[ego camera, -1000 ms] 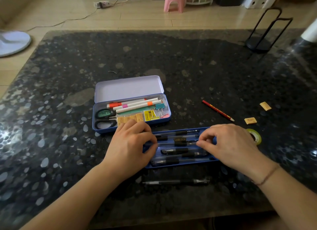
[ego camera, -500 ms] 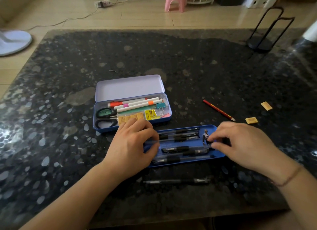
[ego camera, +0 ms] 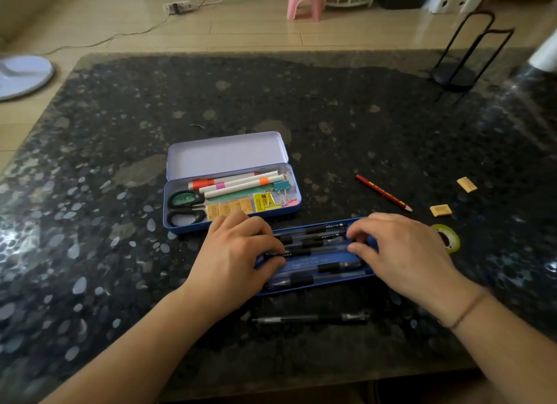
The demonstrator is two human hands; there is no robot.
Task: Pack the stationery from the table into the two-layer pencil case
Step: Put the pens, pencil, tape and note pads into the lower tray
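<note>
Blue inner tray (ego camera: 313, 260), the case's second layer, sits on the tabletop toward the near edge, roughly centre, just in front of the open pencil case (ego camera: 232, 206); several black pens (ego camera: 310, 240) lie lengthwise in it, some crossing at slight angles. Left hand (ego camera: 238, 260) has curled fingers over the tray's left end, fingertips on the pen ends; whether it truly pinches one or just presses, cannot tell. Right hand (ego camera: 401, 256) is curled the same way over the right end, thumb and forefinger close together at the pen tips, looks like a light pinch on a pen. Step in hand, as a guess: lining the pens up so they lie flat and parallel. To do it well: hold the tray steady with the left, nudge pens one at a time from the right, keep them below the rim so the tray drops into the case and the lid (ego camera: 226, 153) can close. Case base already holds scissors (ego camera: 185, 206), markers (ego camera: 238, 182), binder clips (ego camera: 281, 189) and yellow staple boxes (ego camera: 238, 207). Still loose: one black pen (ego camera: 310, 317) between the tray and the near edge, red pencil (ego camera: 382, 192) right of the case, two tan erasers (ego camera: 440, 210) toward the right edge, tape roll (ego camera: 447, 237) just beside the right hand. Black wire stand (ego camera: 464, 56) at the far right corner.
</note>
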